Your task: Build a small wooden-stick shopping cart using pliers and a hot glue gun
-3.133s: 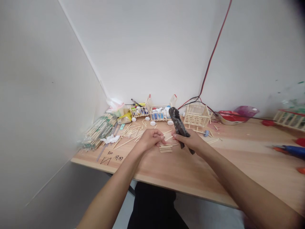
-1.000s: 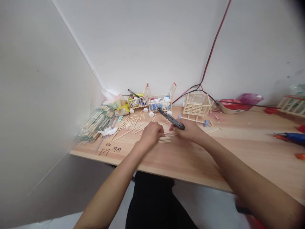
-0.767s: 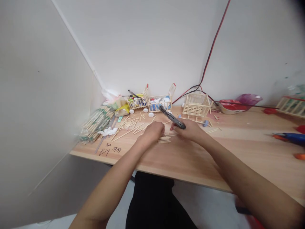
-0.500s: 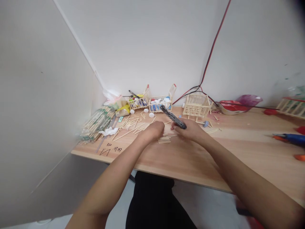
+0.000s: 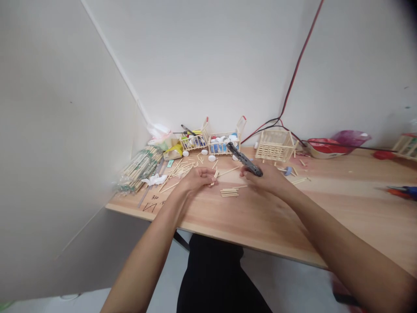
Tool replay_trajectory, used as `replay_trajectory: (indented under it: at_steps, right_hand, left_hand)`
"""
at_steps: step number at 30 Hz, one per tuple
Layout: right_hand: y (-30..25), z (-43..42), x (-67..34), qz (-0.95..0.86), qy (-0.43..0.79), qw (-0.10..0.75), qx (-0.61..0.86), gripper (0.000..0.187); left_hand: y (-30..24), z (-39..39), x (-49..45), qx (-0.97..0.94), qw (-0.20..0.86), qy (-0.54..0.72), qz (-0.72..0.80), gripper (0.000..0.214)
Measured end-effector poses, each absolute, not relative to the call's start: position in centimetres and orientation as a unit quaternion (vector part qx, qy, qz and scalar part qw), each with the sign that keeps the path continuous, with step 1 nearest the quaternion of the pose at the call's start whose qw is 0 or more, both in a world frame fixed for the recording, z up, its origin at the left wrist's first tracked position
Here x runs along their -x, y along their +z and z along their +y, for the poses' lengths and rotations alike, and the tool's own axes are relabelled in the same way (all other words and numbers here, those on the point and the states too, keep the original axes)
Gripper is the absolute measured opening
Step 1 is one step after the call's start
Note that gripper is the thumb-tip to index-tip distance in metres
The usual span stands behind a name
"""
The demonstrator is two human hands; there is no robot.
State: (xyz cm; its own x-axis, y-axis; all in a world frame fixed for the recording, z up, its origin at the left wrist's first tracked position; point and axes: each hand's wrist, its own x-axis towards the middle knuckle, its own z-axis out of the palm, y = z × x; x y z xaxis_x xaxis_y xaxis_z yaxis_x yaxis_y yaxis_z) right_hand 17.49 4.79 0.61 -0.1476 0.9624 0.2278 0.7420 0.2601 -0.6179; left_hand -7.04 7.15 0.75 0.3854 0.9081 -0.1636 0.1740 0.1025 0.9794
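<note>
My right hand (image 5: 265, 180) grips dark pliers (image 5: 244, 159) that point up and to the left over the wooden table (image 5: 260, 221). My left hand (image 5: 197, 178) rests on the table with its fingers curled around a short thin wooden stick (image 5: 215, 175). A small row of cut sticks (image 5: 229, 191) lies on the table between the two hands. Loose sticks (image 5: 182, 169) are scattered just beyond my left hand.
Small stick-built baskets (image 5: 275, 145) and crates holding bottle caps (image 5: 223, 143) stand along the back wall. A bundle of packed sticks (image 5: 138, 168) lies at the left edge. Red and black cables (image 5: 286, 102) run up the wall. A red bowl (image 5: 322, 147) and blue tool (image 5: 404, 192) are on the right.
My left hand has pulled left, away from the pliers, with a short stick in its fingers. The right hand with the pliers has stayed in nearly the same place. The camera has shifted slightly.
</note>
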Motion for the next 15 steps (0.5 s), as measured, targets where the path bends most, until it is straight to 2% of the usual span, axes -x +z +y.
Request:
replay_trajectory:
  at_steps: [2,4,15]
  right_hand:
    - [0.4,4.8,-17.5,-0.734,0.181,0.305,0.579,0.021]
    - [0.3,4.9,-17.5,-0.734,0.182,0.307,0.578,0.021]
    - [0.5,4.6,-17.4,-0.732,0.182,0.306,0.581,0.022]
  left_hand:
    - [0.0,6.3,7.8,-0.529,0.624,0.367,0.442,0.035]
    - [-0.6,5.4,8.0,-0.509,0.617,0.410,0.439,0.034]
    - [-1.8,3.2,8.2,-0.637,0.403,0.415,0.509,0.015]
